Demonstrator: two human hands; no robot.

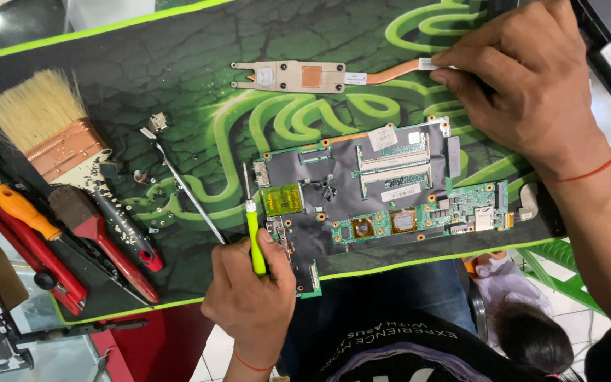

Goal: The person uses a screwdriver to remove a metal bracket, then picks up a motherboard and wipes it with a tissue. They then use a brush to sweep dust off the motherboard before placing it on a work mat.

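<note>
While a wide paintbrush (58, 141) lies at nine o'clock on the bench mat (178, 56), the left hand (249, 297) at six o'clock has its grip pinched on a green screwdriver (254, 240) beside the circuit board (383, 191); at one o'clock the right hand (525, 78) pinches the copper heatsink pipe (334, 76).
</note>
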